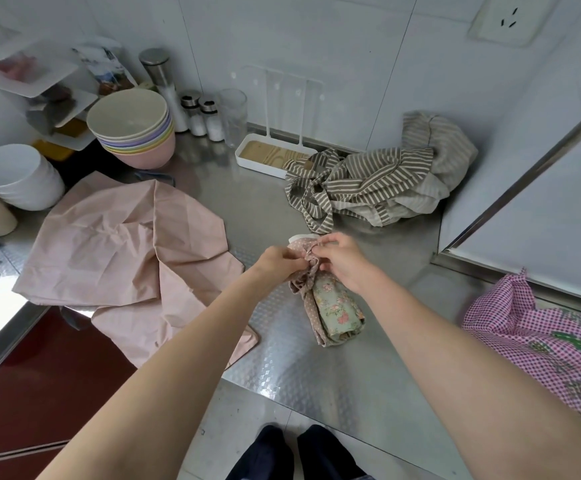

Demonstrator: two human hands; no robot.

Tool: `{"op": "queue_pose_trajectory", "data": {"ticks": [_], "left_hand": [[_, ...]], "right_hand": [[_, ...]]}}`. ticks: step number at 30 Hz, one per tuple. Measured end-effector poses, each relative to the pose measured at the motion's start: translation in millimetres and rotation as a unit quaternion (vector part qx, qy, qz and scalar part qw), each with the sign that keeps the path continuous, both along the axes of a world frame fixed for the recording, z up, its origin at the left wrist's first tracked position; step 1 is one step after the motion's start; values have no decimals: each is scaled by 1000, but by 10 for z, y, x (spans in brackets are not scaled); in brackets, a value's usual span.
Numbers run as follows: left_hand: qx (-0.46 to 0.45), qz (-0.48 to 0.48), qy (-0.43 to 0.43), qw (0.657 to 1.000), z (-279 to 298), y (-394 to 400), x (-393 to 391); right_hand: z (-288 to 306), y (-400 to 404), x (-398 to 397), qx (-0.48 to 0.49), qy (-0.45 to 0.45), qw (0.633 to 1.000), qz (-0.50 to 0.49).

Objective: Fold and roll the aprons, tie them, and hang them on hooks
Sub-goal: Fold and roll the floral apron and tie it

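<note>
Steel counter: both hands hide the rolled apron's knot.

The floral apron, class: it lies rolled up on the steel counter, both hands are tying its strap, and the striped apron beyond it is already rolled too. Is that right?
Not quite. The head view shows the striped apron lying in a loose heap, not rolled. The rest holds: the floral apron lies rolled on the steel counter, with the left hand and right hand tying its strap.

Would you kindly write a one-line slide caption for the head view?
Both hands, left hand and right hand, pinch the tie of a rolled floral apron on the steel counter.
</note>
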State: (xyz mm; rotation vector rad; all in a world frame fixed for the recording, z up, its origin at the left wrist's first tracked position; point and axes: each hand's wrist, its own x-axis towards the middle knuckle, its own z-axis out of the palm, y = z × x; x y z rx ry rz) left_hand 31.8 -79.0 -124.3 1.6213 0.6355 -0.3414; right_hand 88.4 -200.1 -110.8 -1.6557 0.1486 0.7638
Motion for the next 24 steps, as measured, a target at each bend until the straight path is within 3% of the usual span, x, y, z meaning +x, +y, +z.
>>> {"op": "queue_pose_trajectory", "data": {"ticks": [6, 12, 18, 21, 24], "left_hand": [[-36, -37, 1, 999, 12, -18, 24], [-25, -64, 0, 998, -4, -59, 36], [-36, -92, 1, 995, 38, -36, 33], [-20, -64, -17, 998, -2, -30, 40], [-44, 29, -30, 998, -89, -12, 10]], "right_hand": [[155, -156, -2, 117, 77, 988, 69], [215, -84, 22, 76, 94, 987, 110], [333, -92, 121, -26, 70, 969, 234], [304, -117, 160, 2, 37, 974, 222], [212, -152, 139, 75, 29, 986, 147]]}}
